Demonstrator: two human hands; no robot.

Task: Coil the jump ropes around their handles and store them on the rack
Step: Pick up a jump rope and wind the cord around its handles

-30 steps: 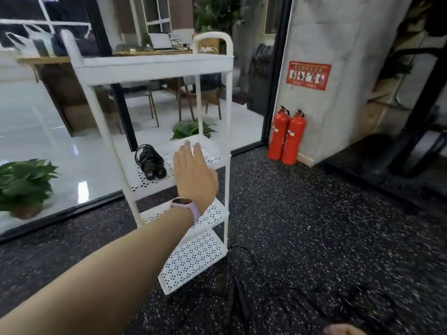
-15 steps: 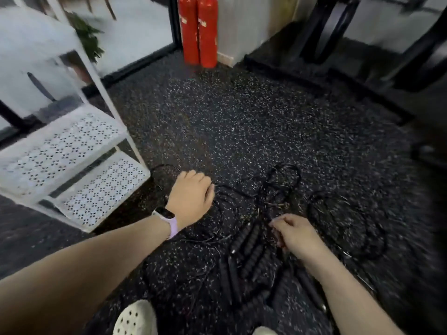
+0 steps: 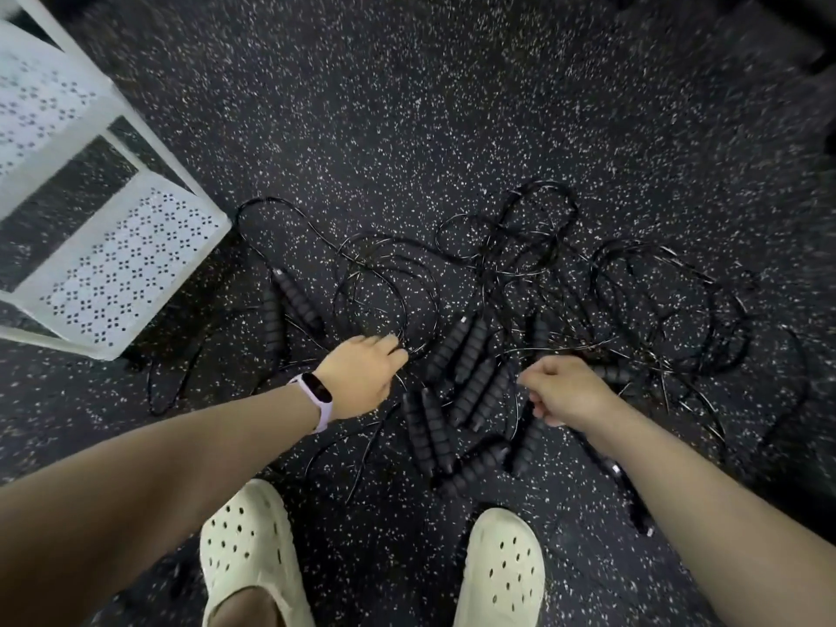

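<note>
Head view, looking straight down: the ropes (image 3: 497, 282) lie in one black tangle on the speckled floor (image 3: 407, 106), thin glossy cords looping and crossing every which way, none coiled. The handles (image 3: 470, 382) are black, ribbed foam, most of them bunched side by side in the middle of the heap between my hands; two more (image 3: 294, 300) lie apart, nearer the rack.

My left hand (image 3: 362, 377) is down at the near edge of a cord loop, fingers curled under — their tips touch the cord, but whether I've actually pinched it I can't tell. A watch (image 3: 316, 393) sits on that wrist.

My right hand (image 3: 565, 391) hangs over the handle pile, fingers curled in — something thin may run through it, but I can't make out a hold.

The rack (image 3: 108, 264), white and perforated, stands at the upper left, just beside the outermost loop. My shoes (image 3: 504, 572) are planted right below the pile.
</note>
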